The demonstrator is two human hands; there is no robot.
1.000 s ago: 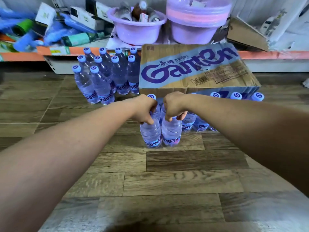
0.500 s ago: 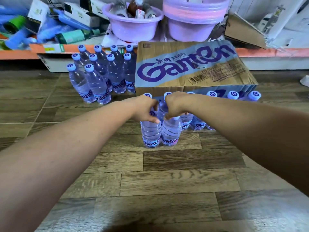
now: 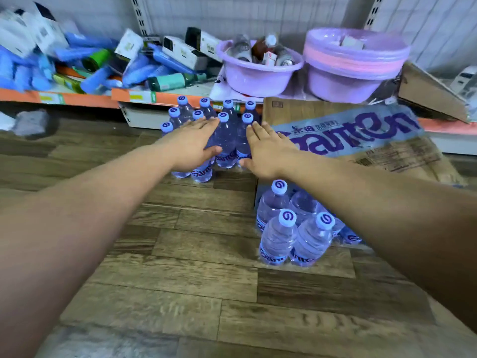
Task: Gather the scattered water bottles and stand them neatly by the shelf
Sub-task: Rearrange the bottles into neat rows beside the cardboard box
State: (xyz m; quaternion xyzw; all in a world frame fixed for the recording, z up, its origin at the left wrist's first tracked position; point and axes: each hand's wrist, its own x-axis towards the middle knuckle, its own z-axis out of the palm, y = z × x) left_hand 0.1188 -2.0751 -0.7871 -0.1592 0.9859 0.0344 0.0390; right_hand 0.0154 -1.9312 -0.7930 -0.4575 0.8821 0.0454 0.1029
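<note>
Several clear water bottles with blue caps [image 3: 227,140] stand in a tight group on the floor against the shelf base [image 3: 144,117]. My left hand [image 3: 196,143] lies flat with straight fingers over the left front of this group. My right hand [image 3: 268,151] is flat at the group's right side. Two bottles show between the hands. Neither hand grips anything. Two more bottles [image 3: 278,236] [image 3: 312,239] stand upright nearer to me, under my right forearm, with other bottles behind them at the opened cardboard case [image 3: 361,140].
The low shelf carries blue packages and boxes [image 3: 108,65] and two purple plastic basins [image 3: 258,73] [image 3: 353,68]. A tilted cardboard piece [image 3: 428,94] lies at the right. Wood-pattern flooring [image 3: 180,280] stretches toward me. A grey blurred object [image 3: 31,122] sits at the far left.
Both hands have let go of the two front bottles, which stay standing by the case. The hands opened and moved forward and left to the bottle group by the shelf.
</note>
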